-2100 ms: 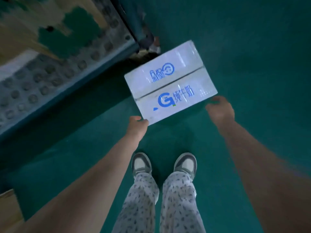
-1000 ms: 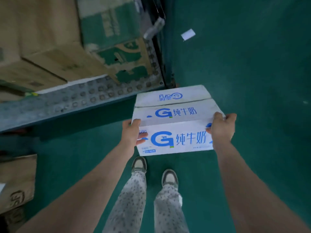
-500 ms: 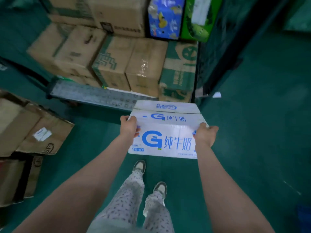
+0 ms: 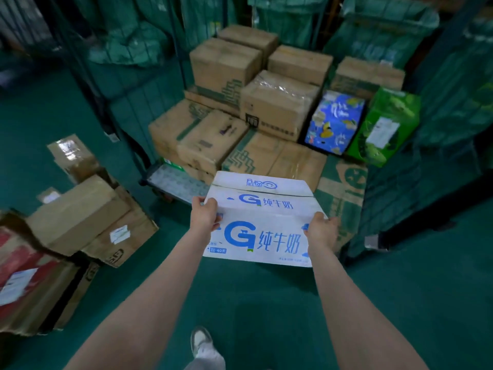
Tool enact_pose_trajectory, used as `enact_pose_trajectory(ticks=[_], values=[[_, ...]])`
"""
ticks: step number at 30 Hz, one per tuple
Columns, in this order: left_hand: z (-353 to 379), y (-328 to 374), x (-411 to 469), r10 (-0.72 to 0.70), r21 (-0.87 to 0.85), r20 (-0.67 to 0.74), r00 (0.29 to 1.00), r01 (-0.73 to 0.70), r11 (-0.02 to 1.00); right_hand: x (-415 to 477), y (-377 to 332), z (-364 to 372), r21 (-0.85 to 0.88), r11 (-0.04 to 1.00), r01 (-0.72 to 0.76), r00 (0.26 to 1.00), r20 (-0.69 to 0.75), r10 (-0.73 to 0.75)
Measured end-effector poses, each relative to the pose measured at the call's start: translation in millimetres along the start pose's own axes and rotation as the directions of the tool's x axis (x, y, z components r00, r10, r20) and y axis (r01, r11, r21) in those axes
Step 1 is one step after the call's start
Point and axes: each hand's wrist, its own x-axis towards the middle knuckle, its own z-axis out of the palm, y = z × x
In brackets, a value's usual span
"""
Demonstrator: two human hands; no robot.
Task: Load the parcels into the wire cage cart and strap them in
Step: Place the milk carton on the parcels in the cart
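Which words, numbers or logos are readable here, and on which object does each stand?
"G 纯牛奶": white milk carton, front face and again on top.
"60天": small blue tag, lower left of that front face.
Upside-down blue print on its far flap, labels on the brown cartons: too blurred to read.

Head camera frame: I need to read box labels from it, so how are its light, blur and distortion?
Head view: dim, green cast; the white carton is sharp enough to read its blue print; the floor boxes at the left edge are smeared; clear tape on a brown box glares; the edges bow from the wide lens.
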Motion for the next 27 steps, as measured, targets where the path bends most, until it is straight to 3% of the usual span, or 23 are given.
enact_pose_trajectory(ticks=[7,14,27], values=[[-55.4,53.5,50.3,0.043,-0.083,-0.045,0.998,-0.046,0.995,-20.9,-54.0,84.6,-0.072,0.991,0.113,0.993,0.041,-0.11],[-86.2,98.3,91.5,0.07,-0.087,-0.061,0.996,-0.075,0.993,-26.4,-98.6,141.7,-0.038,0.992,0.118,0.986,0.121,-0.113],[-56.8,180.9,225.0,0.052,-0.125,-0.122,0.991,-0.067,0.99,50.5,-185.8,276.5,0.006,0.995,0.097,0.96,0.263,-0.095]])
